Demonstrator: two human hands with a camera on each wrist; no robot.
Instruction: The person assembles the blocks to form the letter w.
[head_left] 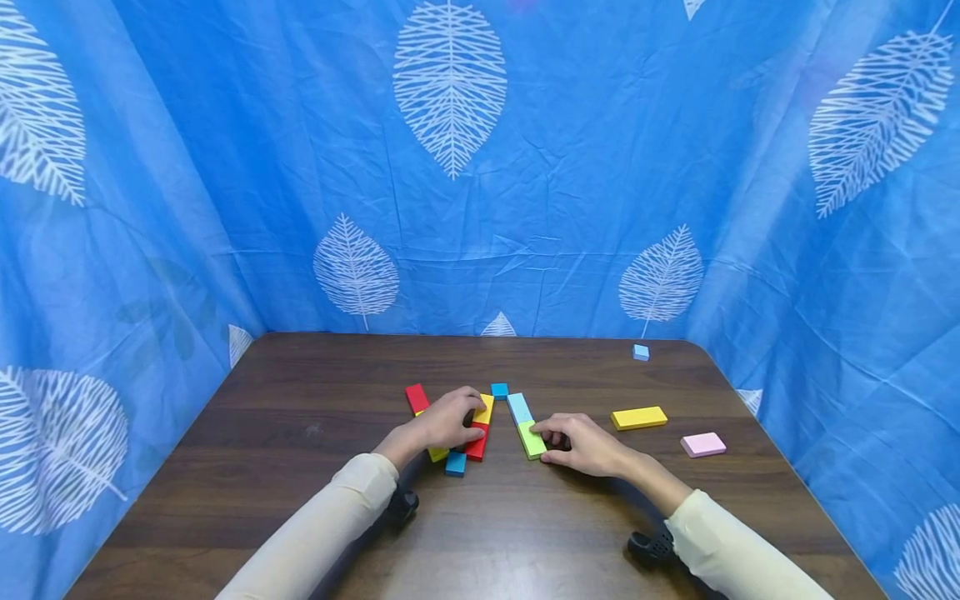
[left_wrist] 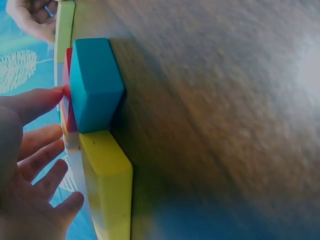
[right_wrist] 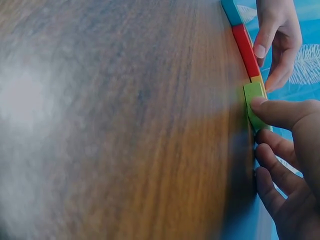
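Note:
My left hand [head_left: 450,418] reaches over the row on the left, its thumb touching a red block [head_left: 476,447] and its index finger by a yellow block [head_left: 487,408]. The other fingers are loosely spread in the left wrist view. Under and beside that hand lie another red block [head_left: 415,397], a yellow-green block [head_left: 438,455], partly covered, and a teal block [head_left: 455,464]. My right hand [head_left: 588,446] pinches a light green block [head_left: 532,442] between thumb and index finger. A light blue block [head_left: 519,407] meets its far end.
A small teal block [head_left: 499,390] lies between the two rows at their far ends. To the right are a yellow block [head_left: 639,417], a pink block [head_left: 703,445] and a small blue block [head_left: 641,352] near the table's back edge. Blue curtains [head_left: 525,208] surround the brown table [head_left: 510,533].

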